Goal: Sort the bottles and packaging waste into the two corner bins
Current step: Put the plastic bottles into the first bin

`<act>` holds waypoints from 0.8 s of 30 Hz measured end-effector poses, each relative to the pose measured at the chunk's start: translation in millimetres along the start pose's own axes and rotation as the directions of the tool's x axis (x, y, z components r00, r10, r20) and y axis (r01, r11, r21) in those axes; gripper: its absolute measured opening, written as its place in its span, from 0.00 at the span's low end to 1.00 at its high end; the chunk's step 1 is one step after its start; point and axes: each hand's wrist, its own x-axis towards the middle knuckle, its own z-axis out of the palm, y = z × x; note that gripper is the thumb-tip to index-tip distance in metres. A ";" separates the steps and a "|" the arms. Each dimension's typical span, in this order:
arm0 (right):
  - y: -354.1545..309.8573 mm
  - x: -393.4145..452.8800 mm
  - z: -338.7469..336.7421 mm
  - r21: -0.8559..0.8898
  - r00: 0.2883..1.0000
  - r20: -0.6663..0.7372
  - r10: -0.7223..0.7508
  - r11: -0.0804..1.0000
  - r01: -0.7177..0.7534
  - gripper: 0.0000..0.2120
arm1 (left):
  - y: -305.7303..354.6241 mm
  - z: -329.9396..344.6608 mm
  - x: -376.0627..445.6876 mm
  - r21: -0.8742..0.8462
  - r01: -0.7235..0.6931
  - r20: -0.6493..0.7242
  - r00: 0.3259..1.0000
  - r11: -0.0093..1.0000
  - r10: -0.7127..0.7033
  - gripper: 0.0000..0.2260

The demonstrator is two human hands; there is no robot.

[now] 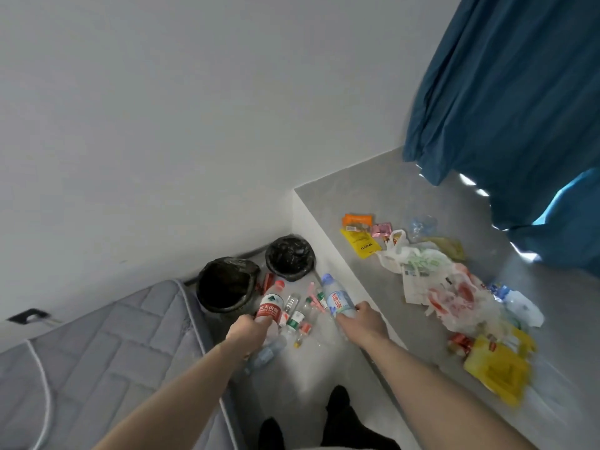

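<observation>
My left hand (247,331) grips a clear bottle with a red label and red cap (270,306), its neck pointing toward the nearer black-lined bin (226,284). My right hand (360,323) holds a clear bottle with a pale blue label and blue cap (337,298), tilted toward the second black-lined bin (290,257) in the corner. Several more small bottles (298,316) lie on the floor between my hands. Packaging waste (435,280) is spread over the raised grey ledge (363,186) on the right: yellow and orange packets, white plastic bags, wrappers.
A grey quilted mattress (97,345) fills the lower left, right beside the nearer bin. Blue curtains (506,92) hang at the upper right. White walls meet behind the bins. My dark-socked feet (337,414) stand on the narrow floor strip between mattress and ledge.
</observation>
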 end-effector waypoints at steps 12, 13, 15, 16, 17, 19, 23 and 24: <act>-49.5 26.2 -10.1 -0.064 0.977 0.076 -0.199 0.977 0.204 0.24 | -12.0 -8.6 2.9 -0.256 0.105 -0.120 0.983 0.961 -0.139 0.26; -52.4 29.8 -9.5 -0.063 0.974 0.090 -0.206 0.975 0.212 0.26 | -12.4 -8.5 4.4 -0.267 0.112 -0.127 0.980 0.957 -0.150 0.24; -56.9 33.9 -6.3 -0.065 0.971 0.117 -0.209 0.974 0.217 0.32 | -15.3 -8.1 4.9 -0.279 0.136 -0.136 0.974 0.951 -0.180 0.23; -58.2 36.6 -3.2 -0.064 0.971 0.128 -0.201 0.976 0.210 0.35 | -17.8 -8.0 5.1 -0.285 0.152 -0.136 0.971 0.947 -0.197 0.23; -59.9 40.5 0.7 -0.059 0.972 0.139 -0.190 0.978 0.200 0.38 | -19.6 -8.4 5.3 -0.293 0.165 -0.135 0.968 0.942 -0.212 0.22; -68.6 45.7 5.5 -0.063 0.969 0.158 -0.191 0.977 0.202 0.39 | -20.2 -12.8 7.3 -0.304 0.172 -0.142 0.965 0.937 -0.223 0.21; -96.9 56.0 10.8 -0.102 0.962 0.169 -0.214 0.967 0.233 0.28 | -18.0 -31.2 26.3 -0.313 0.192 -0.147 0.958 0.930 -0.247 0.20; -103.8 59.1 12.5 -0.106 0.960 0.174 -0.220 0.965 0.240 0.27 | -17.9 -36.5 33.7 -0.310 0.195 -0.144 0.958 0.931 -0.248 0.20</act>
